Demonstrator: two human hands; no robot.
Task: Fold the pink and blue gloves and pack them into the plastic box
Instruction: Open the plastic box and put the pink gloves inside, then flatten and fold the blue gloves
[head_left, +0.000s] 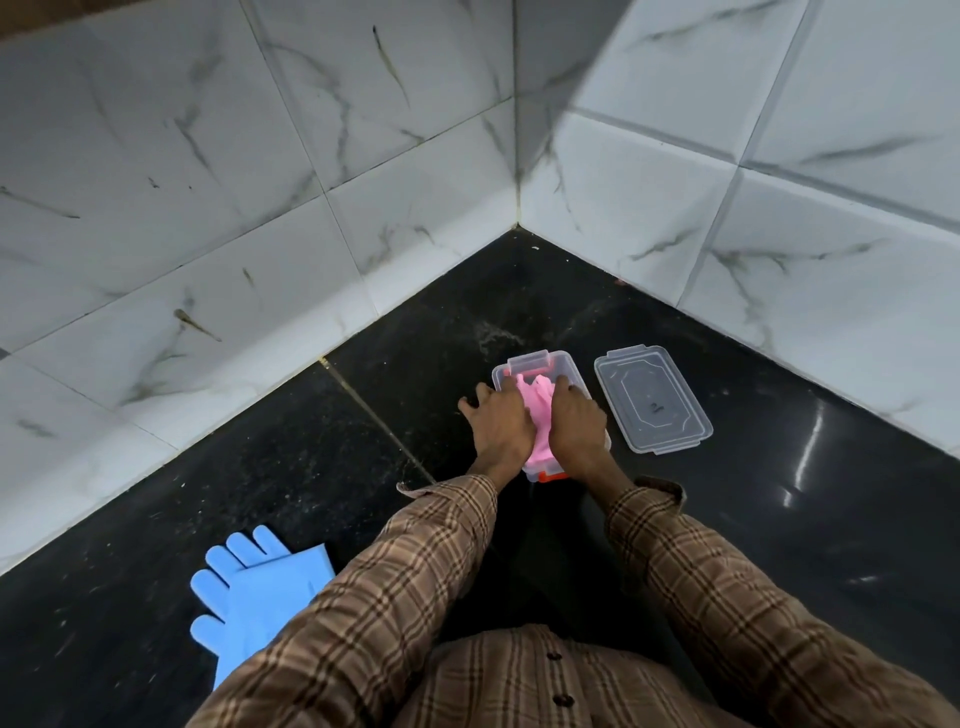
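A clear plastic box stands on the black countertop near the wall corner. Folded pink gloves lie inside it, bulging between my hands. My left hand presses on the pink gloves from the left, with its outer fingers spread over the box's left rim. From the right side my right hand pushes down on the same gloves. The blue gloves lie flat on the counter at the lower left, partly hidden by my left sleeve.
The box's clear lid lies flat just to the right of the box. White marbled tile walls meet in a corner behind the box. The black counter extends left and right; my plaid sleeves fill the foreground.
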